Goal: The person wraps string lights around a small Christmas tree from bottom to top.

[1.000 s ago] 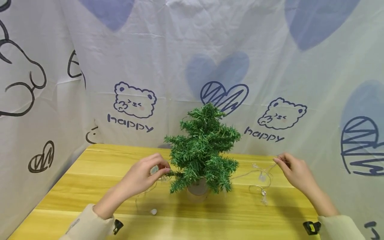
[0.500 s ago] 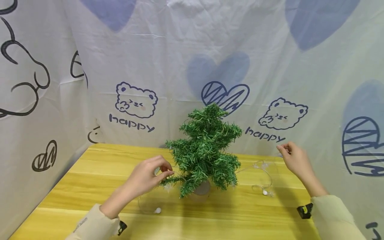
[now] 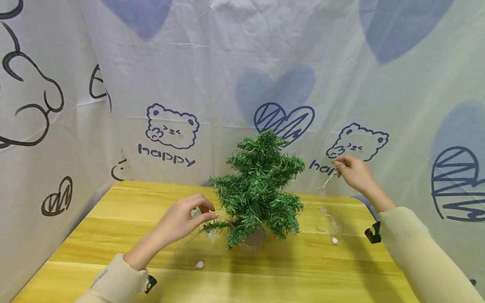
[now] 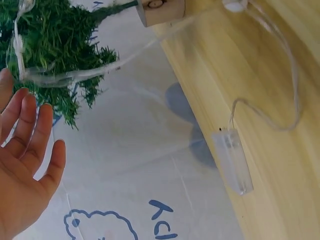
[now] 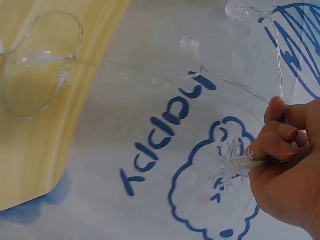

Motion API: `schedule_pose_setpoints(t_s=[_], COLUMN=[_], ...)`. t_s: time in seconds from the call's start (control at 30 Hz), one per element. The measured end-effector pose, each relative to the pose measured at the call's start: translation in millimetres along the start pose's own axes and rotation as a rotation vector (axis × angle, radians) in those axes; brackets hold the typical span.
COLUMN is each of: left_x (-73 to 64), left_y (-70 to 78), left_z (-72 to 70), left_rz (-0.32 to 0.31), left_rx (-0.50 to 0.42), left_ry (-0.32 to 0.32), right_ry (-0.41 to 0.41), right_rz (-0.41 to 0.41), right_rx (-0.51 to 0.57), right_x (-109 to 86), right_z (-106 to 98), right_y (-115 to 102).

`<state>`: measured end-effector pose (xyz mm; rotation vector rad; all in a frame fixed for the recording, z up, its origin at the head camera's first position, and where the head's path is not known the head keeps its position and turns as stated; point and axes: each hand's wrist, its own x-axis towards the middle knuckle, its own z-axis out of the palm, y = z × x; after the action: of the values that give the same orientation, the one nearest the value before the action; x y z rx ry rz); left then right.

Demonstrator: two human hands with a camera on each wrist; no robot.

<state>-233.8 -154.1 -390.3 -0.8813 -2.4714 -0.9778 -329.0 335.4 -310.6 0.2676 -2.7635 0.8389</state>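
A small green artificial Christmas tree (image 3: 261,185) stands upright on the table, its round wooden base (image 3: 254,242) partly covered by branches. A clear string of fairy lights (image 5: 245,85) runs from it to both sides. My left hand (image 3: 183,219) pinches the string beside a lower left branch, thumb and index finger together. Raised at the tree's right, my right hand (image 3: 356,174) pinches the wire, its fingers curled. In the right wrist view a clear snowflake light (image 5: 231,164) sticks out from that hand, while round bulbs (image 5: 190,45) hang along the wire.
A clear battery box (image 4: 231,162) on a thin lead lies on the wooden table (image 3: 113,235). Wire loops with white bulbs (image 3: 199,264) rest on both sides of the tree. A printed cloth (image 3: 182,75) hangs behind the table and along its left side.
My right hand has risen and moved left toward the tree, lifting the light string off the table. My left hand stays by the lower left branch, which has shifted slightly.
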Motion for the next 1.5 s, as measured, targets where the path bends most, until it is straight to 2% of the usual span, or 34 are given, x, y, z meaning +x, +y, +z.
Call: schedule_pose_setpoints(t_s=[0.13,0.3,0.37,0.47,0.63,0.73,0.93,1.1,1.2,1.3,1.5], left_x=[7.9,30.3,43.6,65.8,106.4,129.8,175.8,206.5,219.9,230.2,244.9], left_y=[-8.1,-19.9,-23.0,-26.1,-30.3,-29.9,-25.6,-20.1,-15.3,-10.2,-2.3], left_z=[-11.1,-27.1,-33.0,-40.2,-46.8,-48.4,-44.8,-40.0,-32.5,-22.0,-2.0], left_rz=[-0.019,-0.019,-0.021,-0.066,-0.138,-0.162,-0.174,-0.173,-0.177,-0.173,-0.093], left_rx=[-0.045,-0.135,-0.181,-0.241,-0.308,-0.325,-0.362,-0.391,-0.361,-0.335,-0.342], left_ry=[-0.003,0.045,0.067,0.069,0.012,-0.04,-0.155,-0.23,-0.285,-0.357,-0.454], right_ry=[-0.031,-0.08,-0.09,-0.122,-0.194,-0.218,-0.259,-0.285,-0.298,-0.314,-0.332], right_rz=[0.012,0.03,0.039,0.089,0.192,0.221,0.261,0.273,0.265,0.241,0.183], right_rx=[0.006,0.019,0.049,0.155,0.369,0.444,0.647,0.762,0.774,0.739,0.721], right_x=[15.5,32.7,39.2,47.9,61.0,69.0,83.0,89.1,89.9,89.9,90.9], right_z=[0,2,3,4,5,8,16,26,32,35,37], right_y=[-12,-33,-42,-55,-74,-84,-107,-123,-128,-132,-140])
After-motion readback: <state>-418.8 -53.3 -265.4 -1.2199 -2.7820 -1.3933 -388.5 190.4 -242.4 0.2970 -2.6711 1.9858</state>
